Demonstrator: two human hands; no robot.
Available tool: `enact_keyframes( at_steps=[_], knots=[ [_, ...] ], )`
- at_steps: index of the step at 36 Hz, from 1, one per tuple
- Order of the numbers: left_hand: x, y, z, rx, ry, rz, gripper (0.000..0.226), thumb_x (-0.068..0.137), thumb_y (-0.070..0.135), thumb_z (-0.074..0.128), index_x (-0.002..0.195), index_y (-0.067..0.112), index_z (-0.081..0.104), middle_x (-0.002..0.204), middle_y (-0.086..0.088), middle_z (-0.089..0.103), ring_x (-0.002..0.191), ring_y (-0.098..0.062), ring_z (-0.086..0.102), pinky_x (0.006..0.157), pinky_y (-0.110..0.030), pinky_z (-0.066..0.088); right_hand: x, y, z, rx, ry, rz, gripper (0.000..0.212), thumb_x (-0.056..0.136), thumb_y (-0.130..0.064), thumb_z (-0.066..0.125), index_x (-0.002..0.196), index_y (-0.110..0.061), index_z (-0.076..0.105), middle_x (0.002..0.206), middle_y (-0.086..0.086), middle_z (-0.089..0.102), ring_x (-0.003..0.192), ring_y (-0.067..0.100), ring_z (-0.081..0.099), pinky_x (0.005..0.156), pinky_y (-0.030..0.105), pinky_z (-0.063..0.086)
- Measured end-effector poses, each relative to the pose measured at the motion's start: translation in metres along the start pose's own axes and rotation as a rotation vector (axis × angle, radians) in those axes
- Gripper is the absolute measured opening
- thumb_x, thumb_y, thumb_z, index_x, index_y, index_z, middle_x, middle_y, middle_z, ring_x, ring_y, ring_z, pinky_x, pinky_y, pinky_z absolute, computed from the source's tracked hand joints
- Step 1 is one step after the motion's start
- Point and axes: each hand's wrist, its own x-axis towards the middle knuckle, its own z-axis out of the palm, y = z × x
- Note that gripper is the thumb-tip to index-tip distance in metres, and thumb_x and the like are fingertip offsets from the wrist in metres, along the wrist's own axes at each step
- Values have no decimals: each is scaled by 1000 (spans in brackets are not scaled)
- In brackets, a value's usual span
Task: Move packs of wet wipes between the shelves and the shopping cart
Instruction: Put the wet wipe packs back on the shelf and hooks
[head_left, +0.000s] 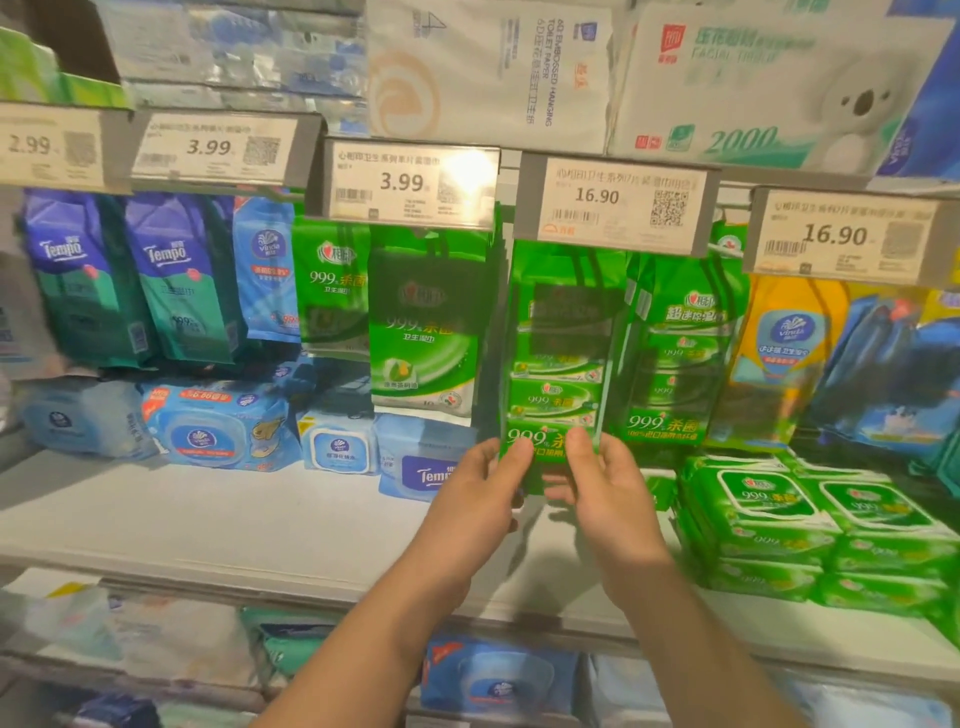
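While hanging, green wipes pack, left hand, right hand pinching

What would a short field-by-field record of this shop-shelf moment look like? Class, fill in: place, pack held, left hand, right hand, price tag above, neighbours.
place: shop shelf of wipes and tissues
pack held: tall green hanging pack, gripped at its bottom edge
left hand: left hand pinches the lower left corner
right hand: right hand pinches the lower right corner
price tag above: tag reads 16.90
neighbours: similar green pack to the right; stacked green flat packs on the shelf at lower right
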Motion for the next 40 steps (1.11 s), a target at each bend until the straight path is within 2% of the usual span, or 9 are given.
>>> enact_keyframes(
  at_steps=[2, 4, 7, 10, 14, 17, 26, 34, 40],
  knots=[
    [-9, -11, -6, 86, 31, -2, 51, 92, 61, 56, 134, 33, 53, 107, 21, 66, 101, -3, 65, 99, -39, 52, -2, 15, -3, -28, 4, 41, 52, 98, -45, 61, 134, -9, 52, 103, 1, 71, 83, 12, 68, 75, 31, 52],
    [-19, -19, -12, 154, 68, 0, 64, 84, 67, 58, 138, 34, 50, 114, 25, 61, 104, 4, 60, 102, -32, 48, -10, 25, -6, -132, -23, 95, 52, 94, -44, 66, 133, -12, 52, 91, -7, 68, 80, 11, 63, 78, 31, 46],
    [-35, -28, -22, 327, 90, 19, 77, 78, 72, 55, 142, 29, 49, 138, 14, 55, 119, 0, 54, 108, -29, 40, -24, 32, -10, -447, -124, 116, 40, 95, -39, 62, 130, -22, 55, 118, -4, 68, 104, 17, 64, 90, 29, 44],
    [-52, -35, -36, 485, 135, 23, 85, 75, 74, 50, 148, 30, 44, 149, 11, 45, 135, -5, 43, 113, -26, 32, -38, 34, -8, -747, -246, 1, 52, 97, -42, 59, 140, -13, 53, 141, 3, 58, 126, 19, 55, 94, 21, 35],
    [-71, -41, -58, 588, 213, 18, 75, 86, 68, 57, 150, 33, 39, 154, 14, 39, 140, -5, 36, 115, -29, 30, -55, 37, 4, -973, -411, -61, 57, 98, -50, 54, 142, -14, 49, 144, 8, 54, 132, 25, 50, 112, 35, 34],
    [-87, -42, -78, 660, 236, 25, 80, 83, 70, 57, 151, 33, 37, 155, 12, 36, 141, -6, 33, 118, -34, 30, -65, 33, 21, -1121, -517, -114, 52, 99, -52, 48, 135, -14, 52, 141, 7, 55, 132, 28, 47, 114, 43, 28],
    [-152, -49, -165, 833, 367, -3, 107, 65, 89, 37, 154, 29, 32, 158, 12, 31, 146, -7, 24, 119, -30, 22, -126, 11, 97, -1311, -656, -262, 61, 99, -58, 44, 142, -15, 44, 147, 5, 50, 135, 25, 44, 117, 42, 28],
    [-242, -66, -274, 808, 490, -156, 97, 71, 86, 45, 153, 36, 30, 157, 15, 31, 145, -9, 26, 118, -39, 30, -211, -9, 194, -1306, -761, -370, 50, 97, -58, 46, 124, -17, 56, 130, 7, 60, 122, 29, 53, 107, 43, 39],
    [-329, -79, -364, 743, 618, -275, 85, 81, 74, 56, 152, 31, 35, 157, 11, 34, 144, -10, 29, 113, -29, 27, -288, -8, 278, -1295, -863, -429, 53, 97, -57, 47, 125, -13, 56, 132, 14, 59, 123, 34, 55, 106, 41, 41]
  ],
)
